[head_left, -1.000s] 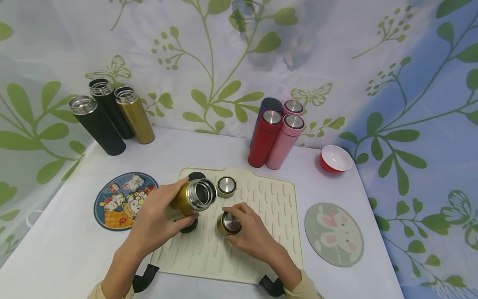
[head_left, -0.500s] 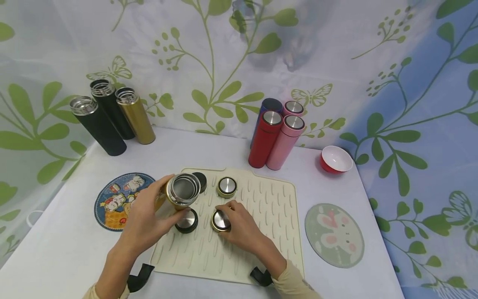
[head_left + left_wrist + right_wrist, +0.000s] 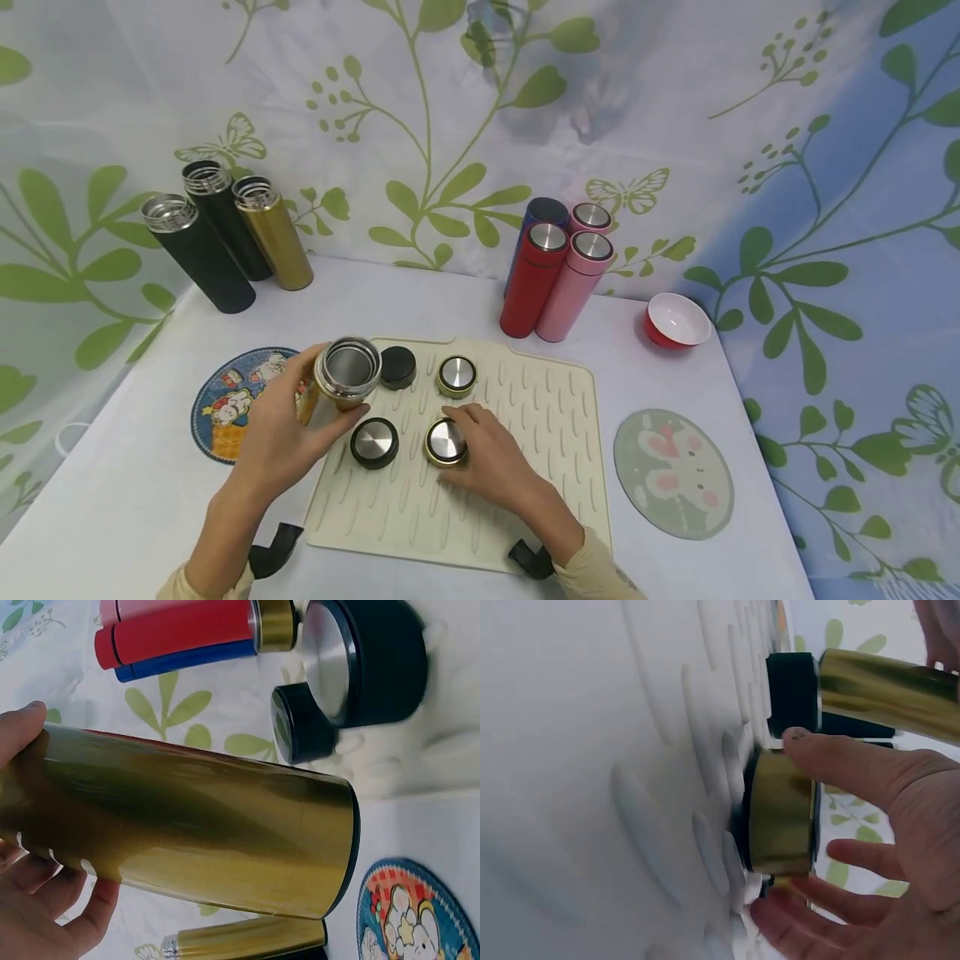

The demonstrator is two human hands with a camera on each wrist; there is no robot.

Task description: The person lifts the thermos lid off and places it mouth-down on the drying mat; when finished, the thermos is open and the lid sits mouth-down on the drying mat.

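Observation:
My left hand [image 3: 281, 425] grips a gold thermos bottle [image 3: 195, 817] round its upper body. The bottle is held above the mat's left side with its bare steel mouth towards me, no lid on it. A gold lid with a steel top [image 3: 446, 441] sits on the cream ridged mat [image 3: 525, 500]. Around that lid my right hand [image 3: 491, 454] has its thumb and fingers spread, with gaps showing at its sides in the right wrist view. A black lid with a steel top [image 3: 374, 442], a plain black lid [image 3: 398, 367] and another gold lid [image 3: 456, 375] stand on the mat.
Two black bottles [image 3: 206, 258] and a gold bottle [image 3: 277, 242] stand lidless at back left. Red [image 3: 532, 283], pink [image 3: 570, 292] and blue bottles cluster at the back. A red bowl [image 3: 675, 321], a rabbit mat [image 3: 675, 475] and a cartoon mat [image 3: 225, 417] lie at the sides.
The gold bottle in my left hand has moved left, away from the lids. My right hand has set the gold lid down on the mat, and its fingers have spread.

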